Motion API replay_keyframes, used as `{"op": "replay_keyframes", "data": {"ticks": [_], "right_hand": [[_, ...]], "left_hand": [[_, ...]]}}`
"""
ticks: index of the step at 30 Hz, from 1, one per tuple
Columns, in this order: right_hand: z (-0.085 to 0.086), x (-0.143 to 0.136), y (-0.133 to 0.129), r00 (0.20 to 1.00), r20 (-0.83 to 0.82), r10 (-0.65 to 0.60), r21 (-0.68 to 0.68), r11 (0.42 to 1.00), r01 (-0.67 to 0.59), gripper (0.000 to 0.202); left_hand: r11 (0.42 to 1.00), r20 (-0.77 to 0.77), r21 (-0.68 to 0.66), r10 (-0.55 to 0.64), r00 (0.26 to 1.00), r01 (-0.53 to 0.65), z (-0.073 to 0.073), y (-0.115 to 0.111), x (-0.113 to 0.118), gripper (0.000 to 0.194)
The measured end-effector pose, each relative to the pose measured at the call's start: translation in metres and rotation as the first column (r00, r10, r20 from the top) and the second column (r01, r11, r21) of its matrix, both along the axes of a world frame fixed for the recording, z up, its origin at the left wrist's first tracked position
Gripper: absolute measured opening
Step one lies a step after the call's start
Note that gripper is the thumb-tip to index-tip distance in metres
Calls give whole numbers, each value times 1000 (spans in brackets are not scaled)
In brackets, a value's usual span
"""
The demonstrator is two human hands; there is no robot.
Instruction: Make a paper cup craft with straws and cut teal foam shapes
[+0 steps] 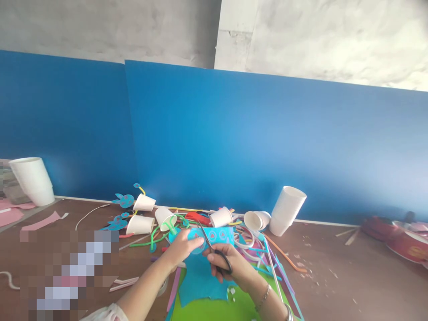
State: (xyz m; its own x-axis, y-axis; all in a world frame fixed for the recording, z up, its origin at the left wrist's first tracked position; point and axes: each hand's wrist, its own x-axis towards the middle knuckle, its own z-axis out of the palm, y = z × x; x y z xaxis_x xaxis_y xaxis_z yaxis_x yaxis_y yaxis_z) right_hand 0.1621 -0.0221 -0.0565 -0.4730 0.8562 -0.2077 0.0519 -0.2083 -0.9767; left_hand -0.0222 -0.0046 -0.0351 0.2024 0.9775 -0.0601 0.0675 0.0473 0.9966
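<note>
My left hand [182, 249] is closed on a piece of blue paper [221, 235] printed with round shapes and red marks, thumb on top. In my right hand [236, 264] is a pair of scissors [223, 262] with black handles, fingers wrapped round them. The blades reach up across the paper, close to my left thumb; I cannot tell whether they are parted. Under my hands lies an irregular blue sheet [200, 281], resting on green sheets [197, 313]. Small white bits [232, 291] sit at its right edge.
White paper cups [221, 217] lie tipped over behind my hands, two with blue rabbit-like cutouts [126, 200]. Pipe cleaners [143, 244] tangle around them. Cup stacks [286, 211] stand to the right and far left. A blue partition [267, 142] closes the back; red items [409, 240] lie far right.
</note>
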Motion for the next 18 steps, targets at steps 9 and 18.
{"op": "replay_keyframes", "data": {"ticks": [9,18], "right_hand": [[-3,5,1,998,-58,33,41,999,-31,43],[-9,6,3,996,-83,27,105,994,-18,42]], "left_hand": [[985,32,-172,2,1000,4,0,-4,-3,41],[986,60,-166,20,998,-10,0,-2,-6,43]]}}
